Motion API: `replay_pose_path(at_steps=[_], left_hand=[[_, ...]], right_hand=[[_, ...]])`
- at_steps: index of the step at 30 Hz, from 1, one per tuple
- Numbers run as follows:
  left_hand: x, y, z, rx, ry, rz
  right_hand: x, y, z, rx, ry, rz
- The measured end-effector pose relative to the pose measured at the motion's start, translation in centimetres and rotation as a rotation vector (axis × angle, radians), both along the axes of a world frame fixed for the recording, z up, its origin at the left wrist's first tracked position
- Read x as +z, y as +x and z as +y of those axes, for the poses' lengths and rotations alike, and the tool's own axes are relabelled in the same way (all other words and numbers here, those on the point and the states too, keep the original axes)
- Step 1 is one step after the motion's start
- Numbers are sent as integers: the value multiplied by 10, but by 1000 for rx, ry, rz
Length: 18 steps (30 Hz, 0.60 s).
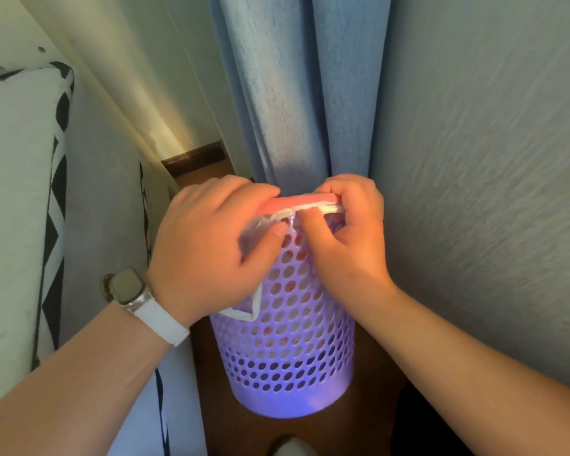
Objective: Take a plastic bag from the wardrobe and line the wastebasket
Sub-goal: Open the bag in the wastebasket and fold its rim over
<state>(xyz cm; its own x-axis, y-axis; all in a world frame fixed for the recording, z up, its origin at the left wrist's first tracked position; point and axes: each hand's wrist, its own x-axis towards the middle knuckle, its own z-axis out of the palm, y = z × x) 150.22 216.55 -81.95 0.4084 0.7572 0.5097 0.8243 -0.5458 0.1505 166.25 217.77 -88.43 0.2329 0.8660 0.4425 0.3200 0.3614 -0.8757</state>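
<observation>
Wooden floor (260, 432), purple wastebasket (287, 340), blue curtain (297, 93), white wall (491, 159)

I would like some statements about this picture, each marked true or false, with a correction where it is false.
1. The basket is purple with round holes. True.
2. Only the right hand touches the bag. False: the left hand grips it too, both at the basket's rim.
3. The watch is on the left wrist. True.
4. The basket lies on its side. False: it stands upright on the brown floor.
5. A red curtain hangs behind the basket. False: the curtain is blue.
</observation>
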Motion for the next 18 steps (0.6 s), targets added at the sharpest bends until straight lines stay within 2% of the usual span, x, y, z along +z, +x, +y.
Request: replay_pose_path(at_steps=[8,11,18], left_hand=[[-9,-5,5,63,4,-4],[-6,-6,7,89,18,-33],[-2,-9,6,89,58,-104]], right_hand=[[5,-13,-6,65,-57,-56],[2,-5,-5,138,-53,-3],[-3,3,5,143,-70,207]])
